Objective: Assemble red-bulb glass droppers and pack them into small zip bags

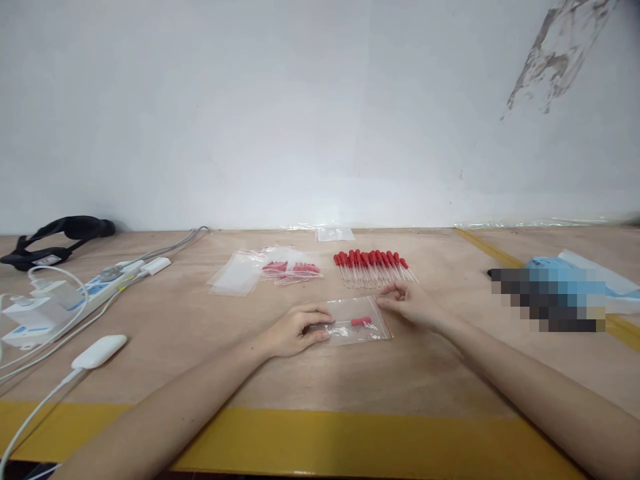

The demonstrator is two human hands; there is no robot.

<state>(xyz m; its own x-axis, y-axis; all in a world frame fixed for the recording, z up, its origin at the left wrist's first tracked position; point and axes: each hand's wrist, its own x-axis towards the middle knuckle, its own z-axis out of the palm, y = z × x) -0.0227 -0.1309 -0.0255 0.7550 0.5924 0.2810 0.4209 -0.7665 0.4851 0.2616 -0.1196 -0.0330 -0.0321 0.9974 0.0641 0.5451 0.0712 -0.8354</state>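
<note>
A clear zip-lock bag lies in front of me with one dropper inside, its red rubber bulb toward the right. My left hand grips the bag's left end between thumb and fingers, hiding the dropper's thin tip. At the upper right corner, by the zip edge, my right hand has its fingers curled in a pinch on the bag. Behind it, a row of droppers with red bulbs points away from me. Left of that row sit bagged droppers and flat clear bags.
A power strip with chargers and cables fills the left side, near a white device on a cord. A black strap lies behind. Blue packaging and a blurred-out item are at right. Yellow tape marks the front edge.
</note>
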